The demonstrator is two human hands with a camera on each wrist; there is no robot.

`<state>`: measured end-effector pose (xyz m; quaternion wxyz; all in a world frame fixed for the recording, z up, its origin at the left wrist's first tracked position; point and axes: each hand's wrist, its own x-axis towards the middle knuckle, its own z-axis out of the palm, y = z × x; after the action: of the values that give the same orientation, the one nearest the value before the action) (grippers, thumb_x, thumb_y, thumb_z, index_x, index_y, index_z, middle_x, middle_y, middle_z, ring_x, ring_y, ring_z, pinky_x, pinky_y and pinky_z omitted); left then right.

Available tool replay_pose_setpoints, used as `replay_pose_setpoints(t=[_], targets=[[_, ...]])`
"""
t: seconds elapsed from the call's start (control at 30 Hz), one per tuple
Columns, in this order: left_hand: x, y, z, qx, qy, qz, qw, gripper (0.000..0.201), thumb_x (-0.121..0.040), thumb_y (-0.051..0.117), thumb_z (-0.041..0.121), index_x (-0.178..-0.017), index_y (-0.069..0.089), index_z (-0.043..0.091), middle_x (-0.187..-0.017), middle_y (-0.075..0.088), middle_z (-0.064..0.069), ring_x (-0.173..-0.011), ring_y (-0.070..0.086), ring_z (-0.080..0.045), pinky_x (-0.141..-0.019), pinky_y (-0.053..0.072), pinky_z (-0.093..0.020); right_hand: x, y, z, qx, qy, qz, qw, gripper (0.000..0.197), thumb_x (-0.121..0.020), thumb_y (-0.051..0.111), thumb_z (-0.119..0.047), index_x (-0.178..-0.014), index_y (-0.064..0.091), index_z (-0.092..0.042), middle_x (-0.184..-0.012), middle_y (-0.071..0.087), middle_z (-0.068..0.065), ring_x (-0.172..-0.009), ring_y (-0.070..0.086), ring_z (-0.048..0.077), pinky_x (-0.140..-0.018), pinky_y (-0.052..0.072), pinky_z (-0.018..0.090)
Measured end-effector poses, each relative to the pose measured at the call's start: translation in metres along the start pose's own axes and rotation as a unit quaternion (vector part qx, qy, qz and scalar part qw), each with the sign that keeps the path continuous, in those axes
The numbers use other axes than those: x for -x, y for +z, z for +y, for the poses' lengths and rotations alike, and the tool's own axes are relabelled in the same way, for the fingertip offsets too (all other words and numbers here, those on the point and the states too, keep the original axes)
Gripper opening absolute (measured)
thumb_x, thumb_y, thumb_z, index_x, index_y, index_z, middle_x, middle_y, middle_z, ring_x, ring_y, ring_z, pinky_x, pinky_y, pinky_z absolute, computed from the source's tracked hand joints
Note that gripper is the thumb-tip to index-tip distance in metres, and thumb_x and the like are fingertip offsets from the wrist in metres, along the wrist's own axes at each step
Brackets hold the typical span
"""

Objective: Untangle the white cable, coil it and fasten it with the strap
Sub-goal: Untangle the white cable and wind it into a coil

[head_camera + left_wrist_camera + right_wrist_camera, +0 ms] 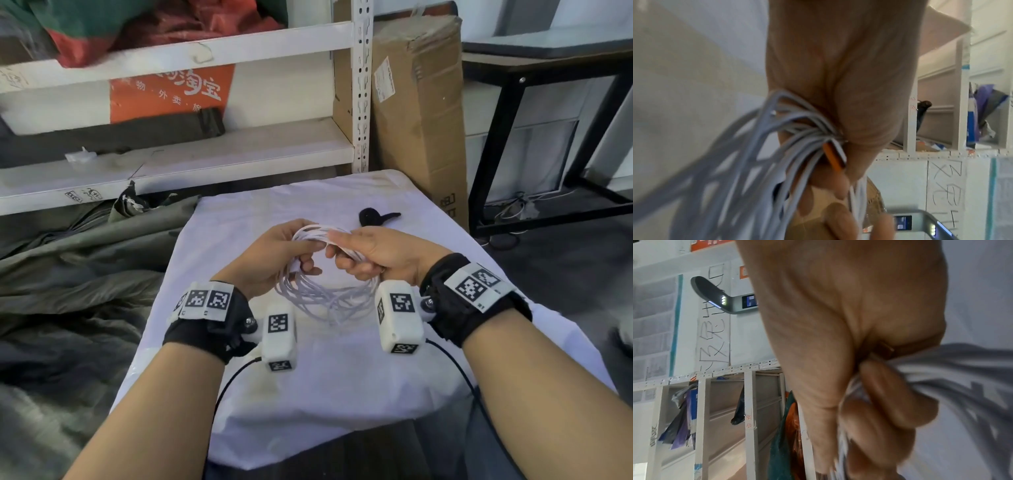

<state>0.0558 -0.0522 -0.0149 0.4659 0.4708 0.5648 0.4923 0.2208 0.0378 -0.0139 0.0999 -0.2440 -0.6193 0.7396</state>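
Bare forearms; black wrist bands [212, 330] carry white camera boxes [278, 337] with black square-code markers and thin black cables [233, 377].

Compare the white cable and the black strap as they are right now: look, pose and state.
The white cable is long and gathered in many loose loops; the black strap is short and dark. The cable is held up by the left hand and the right hand; the strap lies untouched on the white cloth beyond them. Neither is fastened to the other yet.

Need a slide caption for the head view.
Both hands grip the coiled white cable; black strap lies beyond.
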Motion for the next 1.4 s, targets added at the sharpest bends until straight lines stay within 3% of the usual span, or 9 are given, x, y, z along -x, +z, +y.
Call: replay_pose_setpoints(t=[0.13,0.27,0.4,0.57,0.73,1.13,1.23,1.3,1.4], targets=[[-0.006,-0.003,0.005,0.057,-0.015,0.058,0.997,0.021,-0.084,0.058,-0.007,-0.097,0.059,0.009,-0.056,0.046,-0.003,-0.04,0.042,-0.01,-0.052,0.051,-0.025,0.0,0.008,0.001,-0.069,-0.02,-0.009,0.997,0.024,-0.099,0.044,-0.02,-0.085,0.055,-0.004,-0.046,0.042,-0.002,-0.058,0.068,0.017,-0.047,0.049,0.017],[-0.006,-0.01,-0.001,0.002,-0.058,0.001,0.998,0.026,-0.086,0.061,-0.002,-0.11,0.061,0.008,-0.064,0.05,-0.001,-0.052,0.05,-0.011,-0.076,0.054,-0.033,-0.002,0.004,-0.002,-0.093,-0.048,0.022,0.994,0.03,-0.101,0.04,-0.026,-0.082,0.053,-0.006,-0.043,0.034,-0.009,-0.035,0.041,0.002,-0.035,0.03,0.011],[-0.006,-0.006,-0.001,0.008,-0.081,0.022,0.996,0.015,-0.091,0.055,0.0,-0.103,0.06,0.007,-0.068,0.052,-0.006,-0.06,0.056,-0.015,-0.077,0.055,-0.036,-0.006,0.001,0.003,-0.109,-0.044,0.019,0.993,0.031,-0.1,0.04,-0.029,-0.084,0.052,-0.006,-0.044,0.035,-0.01,-0.03,0.028,-0.001,-0.032,0.022,0.01],[-0.01,0.002,0.009,0.218,-0.064,0.122,0.966,0.019,-0.088,0.044,-0.011,-0.08,0.051,0.005,-0.056,0.043,-0.008,-0.043,0.046,-0.014,-0.059,0.058,-0.03,-0.007,0.004,0.007,-0.04,-0.015,0.004,0.999,0.028,-0.1,0.042,-0.029,-0.085,0.052,-0.008,-0.046,0.033,-0.009,-0.035,0.029,0.002,-0.035,0.026,0.012],[-0.011,0.002,0.013,0.364,-0.101,0.165,0.911,0.031,-0.081,0.039,-0.011,-0.065,0.035,0.014,-0.048,0.033,0.002,-0.031,0.026,-0.008,-0.034,0.035,-0.017,-0.006,0.015,0.013,0.056,-0.011,-0.021,0.998,0.033,-0.1,0.045,-0.023,-0.069,0.051,-0.012,-0.051,0.034,-0.003,-0.045,0.038,0.011,-0.048,0.037,0.019],[-0.015,-0.004,0.006,0.367,-0.129,0.139,0.911,0.017,-0.085,0.048,-0.002,-0.072,0.047,0.009,-0.05,0.042,0.0,-0.036,0.04,-0.009,-0.059,0.037,-0.017,-0.004,0.017,0.005,0.009,0.003,0.029,1.0,0.026,-0.102,0.039,-0.025,-0.085,0.05,-0.008,-0.055,0.031,-0.004,-0.039,0.028,0.004,-0.038,0.024,0.013],[-0.018,-0.002,0.004,0.346,-0.126,0.123,0.921,0.016,-0.085,0.05,-0.001,-0.073,0.048,0.01,-0.05,0.037,0.002,-0.041,0.04,-0.009,-0.052,0.043,-0.015,-0.003,0.006,0.003,-0.073,0.004,0.029,0.997,0.027,-0.103,0.036,-0.025,-0.089,0.05,-0.006,-0.049,0.034,-0.007,-0.037,0.029,0.003,-0.037,0.024,0.012],[-0.023,0.004,0.002,0.303,-0.114,0.118,0.939,0.016,-0.089,0.05,0.001,-0.076,0.051,0.01,-0.053,0.038,0.002,-0.042,0.039,-0.008,-0.044,0.044,-0.018,-0.005,0.0,0.003,-0.121,0.014,0.036,0.992,0.029,-0.103,0.034,-0.024,-0.087,0.05,-0.006,-0.045,0.034,-0.008,-0.033,0.029,0.002,-0.034,0.024,0.012],[-0.039,0.019,-0.001,0.081,-0.064,0.161,0.982,0.01,-0.095,0.055,0.019,-0.094,0.057,0.01,-0.074,0.059,-0.005,-0.055,0.057,-0.011,-0.056,0.052,-0.023,-0.007,-0.014,0.001,-0.182,0.025,0.068,0.981,0.031,-0.104,0.031,-0.023,-0.082,0.047,-0.008,-0.041,0.034,-0.008,-0.03,0.028,0.002,-0.03,0.022,0.013]])
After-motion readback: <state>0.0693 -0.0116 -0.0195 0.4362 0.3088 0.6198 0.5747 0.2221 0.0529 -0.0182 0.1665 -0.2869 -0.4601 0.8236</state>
